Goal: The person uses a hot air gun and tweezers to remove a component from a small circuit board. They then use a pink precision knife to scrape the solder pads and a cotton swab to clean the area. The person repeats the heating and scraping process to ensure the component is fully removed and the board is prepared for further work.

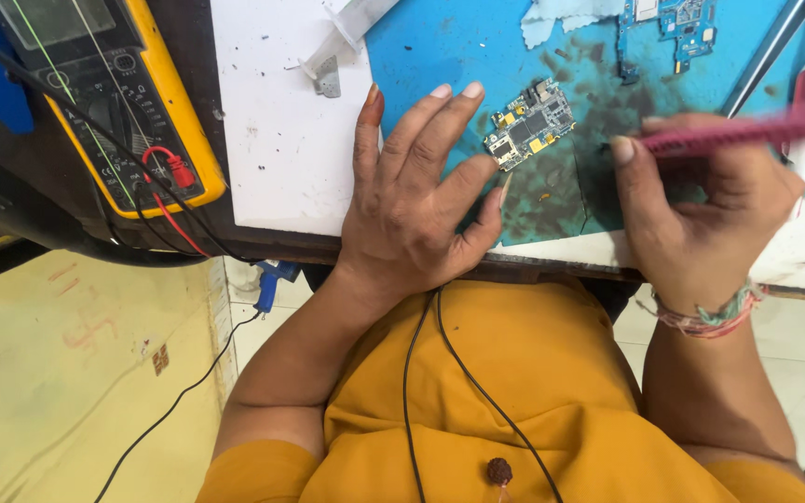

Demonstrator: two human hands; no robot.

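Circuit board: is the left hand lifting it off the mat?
No, the circuit board lies flat on the blue mat, with the left hand resting beside it.

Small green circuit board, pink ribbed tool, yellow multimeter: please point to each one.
Small green circuit board [529, 123], head view, centre of its chip side.
Pink ribbed tool [738, 132], head view, middle of shaft.
Yellow multimeter [104, 93], head view, dark front face.

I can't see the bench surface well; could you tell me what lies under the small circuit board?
The circuit board lies on a stained blue mat. The mat directly beneath it is hidden.
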